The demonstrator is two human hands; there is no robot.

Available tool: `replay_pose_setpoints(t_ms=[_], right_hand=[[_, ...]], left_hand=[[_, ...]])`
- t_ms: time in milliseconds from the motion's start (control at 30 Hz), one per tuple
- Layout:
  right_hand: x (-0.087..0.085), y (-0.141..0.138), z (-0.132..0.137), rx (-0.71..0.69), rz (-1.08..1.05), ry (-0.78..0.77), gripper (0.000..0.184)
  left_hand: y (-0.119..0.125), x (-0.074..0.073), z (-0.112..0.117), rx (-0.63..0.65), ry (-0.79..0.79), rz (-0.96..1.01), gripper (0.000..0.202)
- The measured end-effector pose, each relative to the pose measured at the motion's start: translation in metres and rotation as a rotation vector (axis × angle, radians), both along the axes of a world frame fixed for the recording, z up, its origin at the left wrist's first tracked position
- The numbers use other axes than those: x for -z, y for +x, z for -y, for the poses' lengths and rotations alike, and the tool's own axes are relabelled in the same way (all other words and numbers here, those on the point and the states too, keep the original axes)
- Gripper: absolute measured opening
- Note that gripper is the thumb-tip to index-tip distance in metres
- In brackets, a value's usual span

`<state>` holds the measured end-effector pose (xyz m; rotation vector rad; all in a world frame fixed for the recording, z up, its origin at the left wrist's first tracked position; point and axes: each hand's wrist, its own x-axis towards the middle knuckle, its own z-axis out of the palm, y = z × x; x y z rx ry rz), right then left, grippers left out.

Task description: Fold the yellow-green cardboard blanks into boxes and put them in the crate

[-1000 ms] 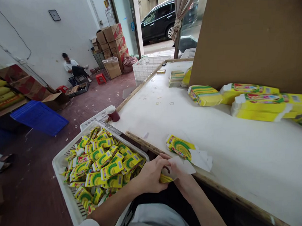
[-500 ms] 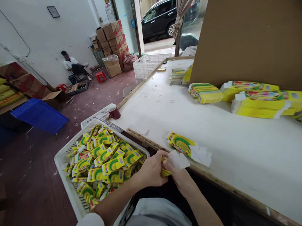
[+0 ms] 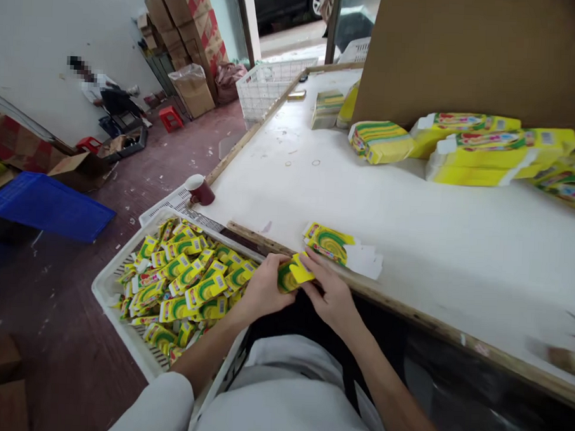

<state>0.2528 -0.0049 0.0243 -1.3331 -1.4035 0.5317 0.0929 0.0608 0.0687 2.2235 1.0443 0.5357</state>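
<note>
In front of my body, at the table's edge, my left hand [image 3: 265, 287] grips a small yellow and green carton [image 3: 288, 279]. My right hand [image 3: 332, 292] is at the carton's other end, its thumb and fingers on the yellow flap. Part of the carton is hidden behind the fingers. Just beyond my hands, flat cartons [image 3: 331, 244] with white end flaps lie on the white table [image 3: 269, 195]. To the left of my left hand stands a white plastic crate [image 3: 121, 322] heaped with formed yellow cartons [image 3: 203, 291].
A dark red mug [image 3: 203, 191] stands at the table's left corner. Bundles of flat yellow cartons [image 3: 484, 167] lie along a brown board [image 3: 466, 58]. A blue bin [image 3: 54, 205] and stacked cardboard boxes [image 3: 186, 27] are on the floor. A person [image 3: 107, 93] sits by the wall.
My view has tilted down. The carton in my hands has turned: a yellow flap shows where white flaps stuck out before. My right hand's fingers have shifted onto that flap.
</note>
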Motion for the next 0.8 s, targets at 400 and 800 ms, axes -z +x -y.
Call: replay_pose_setpoints(t_ms=[400, 800], right_hand=[[-0.018, 0.031, 0.009, -0.181, 0.103, -0.102, 0.030], [-0.018, 0.027, 0.009, -0.106, 0.071, 0.003, 0.029]], left_hand=[[0.001, -0.029, -0.007, 0.100, 0.031, -0.068, 0.066], [-0.002, -0.027, -0.009, 0.105, -0.012, 0.014, 0.066]])
